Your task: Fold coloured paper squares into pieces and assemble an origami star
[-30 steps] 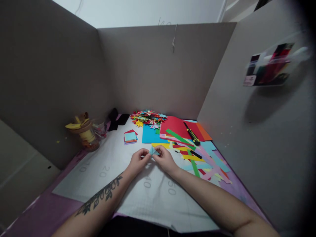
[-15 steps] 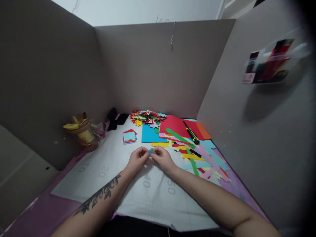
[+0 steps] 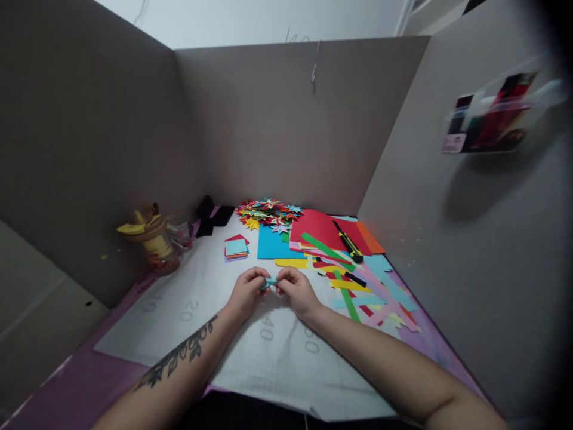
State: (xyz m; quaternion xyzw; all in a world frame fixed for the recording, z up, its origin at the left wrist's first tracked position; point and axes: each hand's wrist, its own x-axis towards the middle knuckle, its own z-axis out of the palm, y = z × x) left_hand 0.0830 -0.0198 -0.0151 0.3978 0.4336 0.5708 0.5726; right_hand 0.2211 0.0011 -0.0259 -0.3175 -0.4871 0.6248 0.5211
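Observation:
A small light-blue piece of folded paper is pinched between my two hands, just above the white sheet. My left hand grips its left side with thumb and fingers closed. From the other side my right hand holds it between thumb and fingertips. The fingers cover part of the paper, so its full shape is hidden. Beyond my left hand lies a stack of small coloured paper squares, light blue on top. A larger blue sheet lies past my fingertips.
Folded paper stars are heaped at the back. To the right lie red paper, a yellow-black utility knife and scattered paper strips. A jar stands left. Grey panels enclose the table; a clear holder hangs right.
The blue paper has turned in my fingers and now shows as a narrower folded shape. Both hands stay in nearly the same place; the view has shifted slightly.

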